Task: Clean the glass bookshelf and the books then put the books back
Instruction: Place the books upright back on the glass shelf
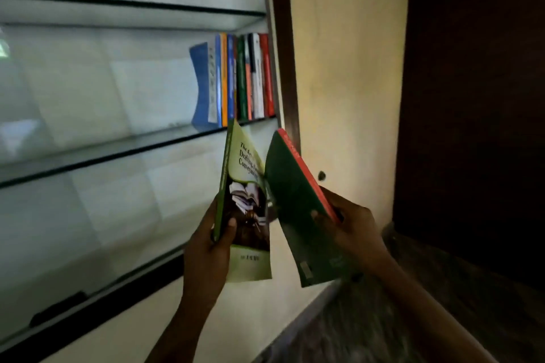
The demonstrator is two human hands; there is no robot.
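Books were held one apiece: my left hand [212,242] gripped the light-green paperback book [247,206], my right hand [351,224] pinched the dark-green red-spined book [298,206], both just below the glass shelf [118,153]. I judged each should slide in upright beside the row of coloured books [241,79], one at a time.

The row of upright multicoloured paperbacks [239,79] stands at the right end of the middle glass shelf [88,156], against the dark wooden side frame [283,53]. Below and in front of that row, your left hand [209,244] holds the light-green paperback book [247,215]. Just right of it, your right hand [354,230] holds the dark-green red-spined book [298,206].
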